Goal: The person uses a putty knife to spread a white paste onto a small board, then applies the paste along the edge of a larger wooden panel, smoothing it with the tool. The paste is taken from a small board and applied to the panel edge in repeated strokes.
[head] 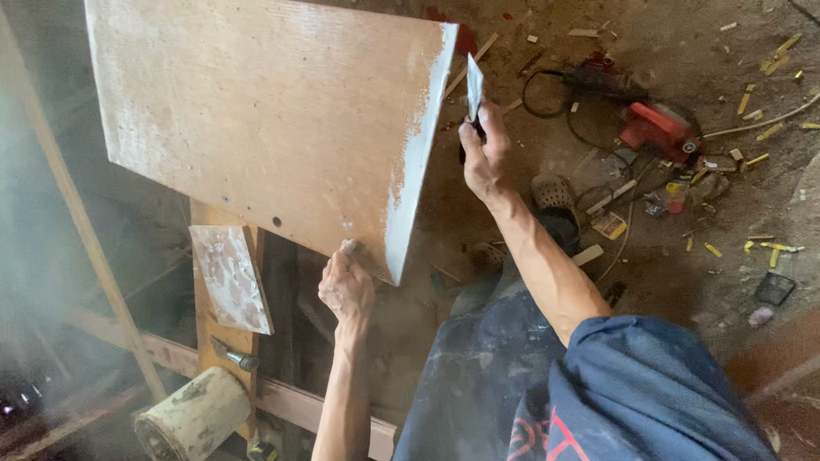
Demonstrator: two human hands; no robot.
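Plywood board (pixel 265 119), flat and rectangular, fills the upper left, tilted, its brown face streaked with pale chalky filler and pierced by a few small holes. Its right edge is coated grey-white. The left hand (pixel 346 286) is closed against the board's lower edge near the corner. The right hand (pixel 484 149) is gripped around a putty knife (pixel 474 85), its thin metal blade upright just beside the coated edge. Below lie a small smeared mixing board (pixel 231 277), a dirty round tin (pixel 195 414) and a wooden frame (pixel 81 222). Wood scraps and a red power tool (pixel 658 126) litter the dusty floor.
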